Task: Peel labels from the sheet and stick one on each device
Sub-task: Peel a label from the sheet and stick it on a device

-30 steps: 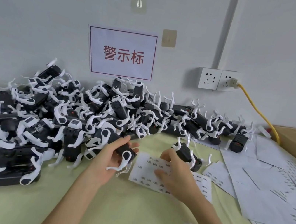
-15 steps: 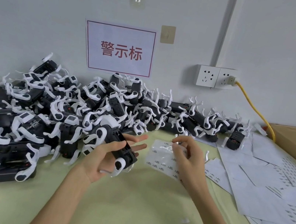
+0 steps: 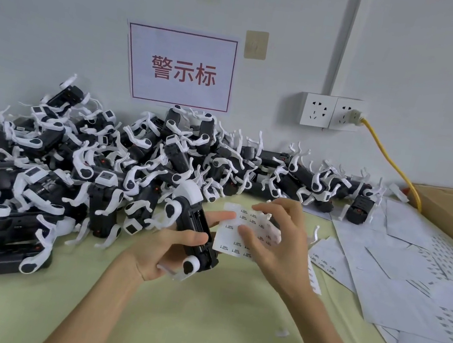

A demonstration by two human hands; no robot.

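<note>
Black-and-white device (image 3: pixel 196 225) is lying in the left hand (image 3: pixel 164 253), grip wrapped around it. Just right of the device, the right hand (image 3: pixel 276 244) is pinching the label sheet (image 3: pixel 236 232). Risk: the flexing sheet may crease or tear a label during peeling.

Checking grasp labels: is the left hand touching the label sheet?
Touching. In the head view, the left hand grips the device while its extended fingers lie against the label sheet's left edge.
</note>
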